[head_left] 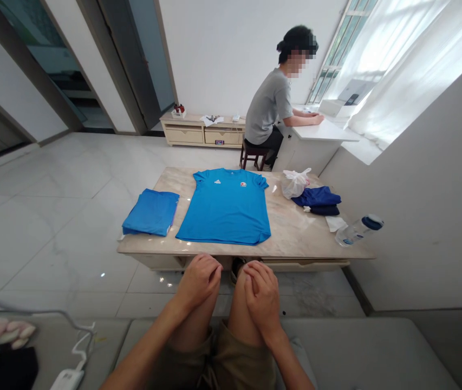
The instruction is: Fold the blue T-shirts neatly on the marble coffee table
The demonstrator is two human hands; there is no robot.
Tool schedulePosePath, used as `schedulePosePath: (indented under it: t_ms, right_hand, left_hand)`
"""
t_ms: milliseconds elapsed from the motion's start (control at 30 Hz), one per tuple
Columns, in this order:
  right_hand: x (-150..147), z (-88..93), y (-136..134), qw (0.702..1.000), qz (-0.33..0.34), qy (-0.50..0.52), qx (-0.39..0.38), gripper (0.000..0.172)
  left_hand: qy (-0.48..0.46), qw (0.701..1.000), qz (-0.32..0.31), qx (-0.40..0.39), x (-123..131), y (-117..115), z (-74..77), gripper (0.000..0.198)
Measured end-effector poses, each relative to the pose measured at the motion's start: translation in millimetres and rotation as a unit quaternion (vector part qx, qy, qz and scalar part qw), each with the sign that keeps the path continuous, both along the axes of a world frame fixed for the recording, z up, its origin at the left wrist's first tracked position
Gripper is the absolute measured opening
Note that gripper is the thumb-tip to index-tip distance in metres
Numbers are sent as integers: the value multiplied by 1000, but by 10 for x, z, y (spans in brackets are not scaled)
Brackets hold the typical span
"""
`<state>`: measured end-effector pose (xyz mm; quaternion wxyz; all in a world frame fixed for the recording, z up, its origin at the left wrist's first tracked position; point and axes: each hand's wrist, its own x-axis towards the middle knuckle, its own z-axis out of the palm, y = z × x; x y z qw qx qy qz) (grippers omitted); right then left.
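Note:
My left hand (203, 277) rests on my left knee, its fingers bent loosely over the kneecap with nothing held. On the other knee lies my right hand (262, 292), fingers draped and also without any object. Beyond them a blue T-shirt (228, 208) is spread flat on the marble-topped table (283, 238), collar towards the far side and hem near me. It has a white logo on one side of the chest and a small badge on the other. To its left sits a folded blue garment (151, 212), which neither hand touches.
At the table's right are a white plastic bag (294, 184), folded dark blue clothes (318, 199) and a clear bottle (356, 230) with a blue lid. A person (269, 103) sits at a white desk (324, 131). A plush toy (1, 333) lies on the sofa.

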<state>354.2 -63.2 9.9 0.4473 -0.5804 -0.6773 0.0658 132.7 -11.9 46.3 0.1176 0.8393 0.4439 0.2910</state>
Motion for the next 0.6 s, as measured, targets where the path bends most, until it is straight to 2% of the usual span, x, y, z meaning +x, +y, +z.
schedulePosePath:
  t_ms: [200,267,367,467,533,600]
  right_hand:
    - [-70,-18,55,1000,-3,-14,-1,26]
    - [-111,-2,57,1000,-6,-18,-7,26]
    - [-159,42,51,999,-2,-28,-21,26]
    - [-166,61,112,996,41,-41,-63,22]
    - [-151,35,223,991,83,-34,-102,20]
    - [-144,-10,375,984,108,-16,-139,19]
  left_hand:
    - [-47,999,-5,-9,-170,-44,14,27]
    - [-72,997,21,-24,-257,-46,-3,27]
    - [-126,984,94,-77,-408,4,-78,31]
    - [-189,960,136,-158,-566,151,-195,38]
    - [-194,952,104,-215,-659,290,-269,36]
    - [-177,945,44,-270,-732,430,-327,34]
